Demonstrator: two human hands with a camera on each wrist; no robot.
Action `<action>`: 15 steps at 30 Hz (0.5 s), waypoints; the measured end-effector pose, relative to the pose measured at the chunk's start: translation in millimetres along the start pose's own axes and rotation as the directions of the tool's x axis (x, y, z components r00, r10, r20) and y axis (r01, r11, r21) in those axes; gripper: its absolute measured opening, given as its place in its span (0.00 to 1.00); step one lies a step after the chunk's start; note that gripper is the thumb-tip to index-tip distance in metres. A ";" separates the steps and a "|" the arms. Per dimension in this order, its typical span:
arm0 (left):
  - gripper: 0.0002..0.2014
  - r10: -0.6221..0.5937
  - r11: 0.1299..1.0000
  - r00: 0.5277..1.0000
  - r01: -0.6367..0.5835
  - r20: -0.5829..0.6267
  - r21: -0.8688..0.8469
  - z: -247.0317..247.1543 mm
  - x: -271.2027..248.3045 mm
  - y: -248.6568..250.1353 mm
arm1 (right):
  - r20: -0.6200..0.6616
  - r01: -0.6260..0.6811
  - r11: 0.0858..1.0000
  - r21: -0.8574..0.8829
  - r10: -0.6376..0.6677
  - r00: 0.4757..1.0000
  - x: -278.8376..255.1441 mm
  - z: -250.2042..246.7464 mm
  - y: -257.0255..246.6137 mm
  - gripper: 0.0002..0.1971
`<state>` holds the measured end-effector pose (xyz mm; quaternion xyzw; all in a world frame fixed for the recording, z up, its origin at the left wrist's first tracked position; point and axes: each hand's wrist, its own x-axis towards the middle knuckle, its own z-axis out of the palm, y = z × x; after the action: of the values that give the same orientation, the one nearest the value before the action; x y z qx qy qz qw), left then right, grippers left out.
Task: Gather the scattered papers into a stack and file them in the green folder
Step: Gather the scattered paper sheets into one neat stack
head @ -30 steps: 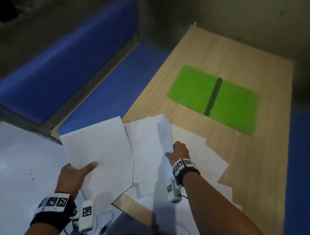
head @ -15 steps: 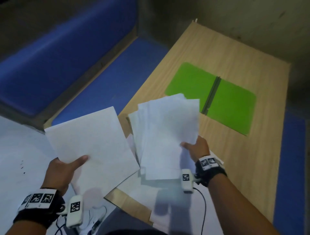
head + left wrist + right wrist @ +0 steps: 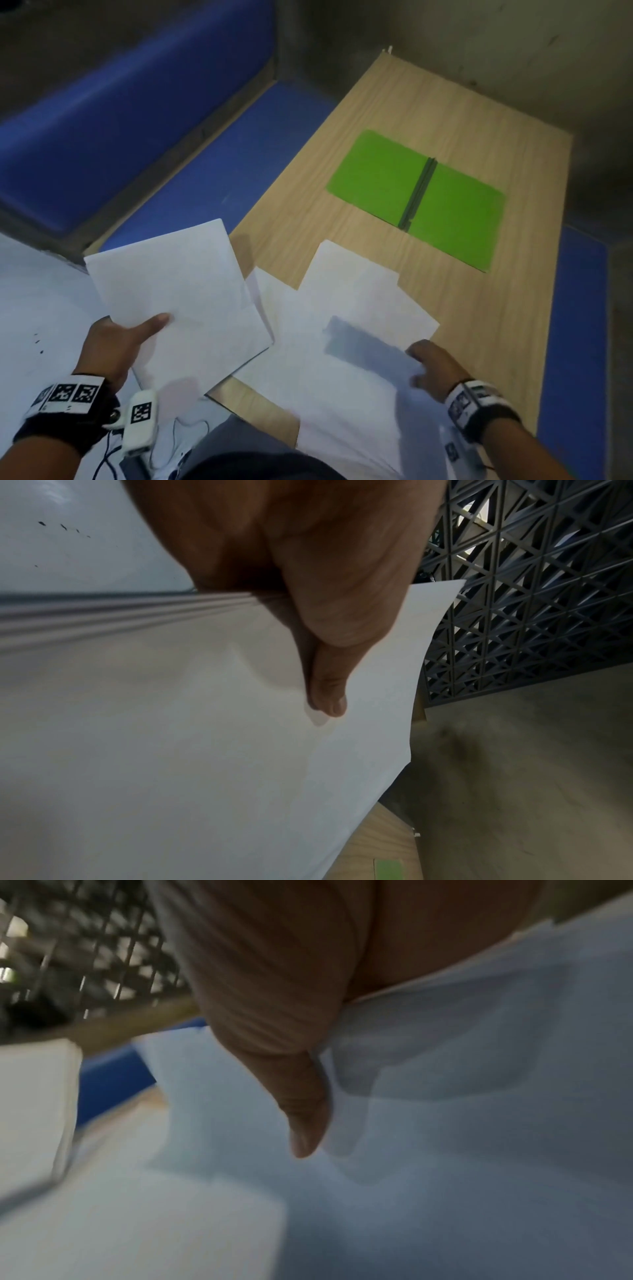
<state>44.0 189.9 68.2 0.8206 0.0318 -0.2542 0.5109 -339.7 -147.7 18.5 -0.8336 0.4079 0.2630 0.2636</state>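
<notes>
Pinching the stack of papers (image 3: 178, 294) in the left hand (image 3: 113, 339) off the table's (image 3: 479, 113) near left corner, grabbing loose sheets (image 3: 342, 325) with the right hand (image 3: 435, 366) at the near edge, squaring corners before the open green folder (image 3: 416, 197) near the far edge.

Bare worktop (image 3: 455, 113) is lying open all around the green folder (image 3: 376, 171), which is spreading flat and open with nothing standing on it, so I am seeing free passage to it from the near side. Loose papers (image 3: 359, 298) are covering the near part of the worktop, overlapping one another and hanging over its front edge. The stack (image 3: 178, 294) I am holding in my left hand (image 3: 116, 346) is blocking the left near corner. My right hand (image 3: 435, 366) is resting on the loose papers.
</notes>
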 end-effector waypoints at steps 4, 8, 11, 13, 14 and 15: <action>0.17 0.002 1.000 1.000 -0.002 0.010 0.012 3.7 -8.2 2.1 | -0.030 -0.016 0.997 0.072 0.018 0.999 2.3 26.7 -7.8 0.27; 0.18 0.005 0.999 1.000 -0.006 0.014 0.033 4.0 -12.2 4.0 | 0.102 -0.082 0.997 -0.002 0.082 0.991 -2.0 29.0 -24.4 0.34; 0.19 -0.005 0.999 1.000 0.004 0.015 0.045 3.1 -13.4 4.6 | 0.184 -0.046 0.978 -0.204 0.085 0.979 -3.2 32.0 -26.7 0.40; 0.20 -0.010 0.998 1.000 0.009 0.016 0.057 2.7 -15.0 6.5 | 0.219 -0.014 0.975 -0.223 0.064 0.974 -9.2 29.0 -27.7 0.36; 0.20 -0.008 0.998 1.000 0.007 0.018 0.059 2.6 -16.1 7.6 | 0.225 -0.003 0.984 -0.176 0.044 0.973 -11.8 26.5 -27.3 0.32; 0.19 -0.005 0.998 1.000 0.004 0.019 0.059 2.7 -17.8 9.2 | 0.222 0.013 0.993 -0.120 0.014 0.975 -14.4 22.9 -25.9 0.27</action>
<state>30.3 187.0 82.9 0.8327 0.0213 -0.2638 0.4863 -331.3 -111.3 17.2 -0.8133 0.3592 0.3791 0.2565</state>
